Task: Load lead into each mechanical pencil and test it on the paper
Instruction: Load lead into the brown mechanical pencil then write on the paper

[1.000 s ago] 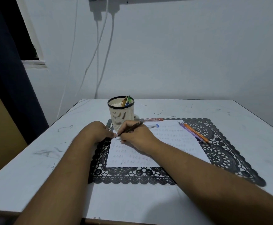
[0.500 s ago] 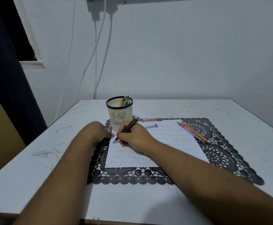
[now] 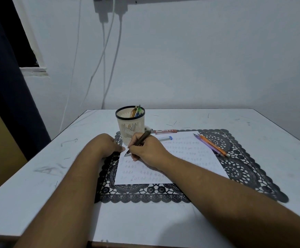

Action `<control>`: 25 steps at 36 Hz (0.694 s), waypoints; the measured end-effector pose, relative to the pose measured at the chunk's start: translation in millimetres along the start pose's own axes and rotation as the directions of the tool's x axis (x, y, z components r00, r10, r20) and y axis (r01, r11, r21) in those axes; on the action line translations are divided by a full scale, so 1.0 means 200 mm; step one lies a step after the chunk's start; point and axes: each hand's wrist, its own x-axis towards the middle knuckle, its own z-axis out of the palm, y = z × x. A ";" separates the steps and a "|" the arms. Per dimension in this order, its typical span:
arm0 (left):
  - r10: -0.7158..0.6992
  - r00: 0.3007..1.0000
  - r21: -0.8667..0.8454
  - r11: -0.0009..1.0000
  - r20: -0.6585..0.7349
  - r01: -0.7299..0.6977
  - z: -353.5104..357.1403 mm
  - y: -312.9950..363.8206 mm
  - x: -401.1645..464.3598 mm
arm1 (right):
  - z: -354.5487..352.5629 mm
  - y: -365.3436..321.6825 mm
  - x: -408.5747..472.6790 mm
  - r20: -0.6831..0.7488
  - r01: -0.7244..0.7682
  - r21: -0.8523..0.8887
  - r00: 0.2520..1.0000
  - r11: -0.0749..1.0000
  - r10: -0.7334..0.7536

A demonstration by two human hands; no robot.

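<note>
Tip's down now, so the test scribble is starting

Left hand (image 3: 108, 144) lies loosely curled at the paper (image 3: 190, 158)'s left edge, apparently steadying it, holding nothing. Right hand (image 3: 145, 151) pinches the dark pencil (image 3: 139, 141), which a second ago lay flatter and is now steeper, tip down-left on the sheet's top-left corner, cap up-right toward the cup (image 3: 130, 125).

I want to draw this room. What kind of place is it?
Probably a plain home desk for writing. A white table stands against a bare wall, with a pencil holder, a sheet of paper covered in small marks, and charger cables hanging above.
</note>
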 end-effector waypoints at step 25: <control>-0.009 1.000 -0.017 1.000 0.002 0.009 0.01 0.01 -0.02 | -0.04 0.01 -0.01 0.026 0.018 -0.043 1.000 0.999 -0.017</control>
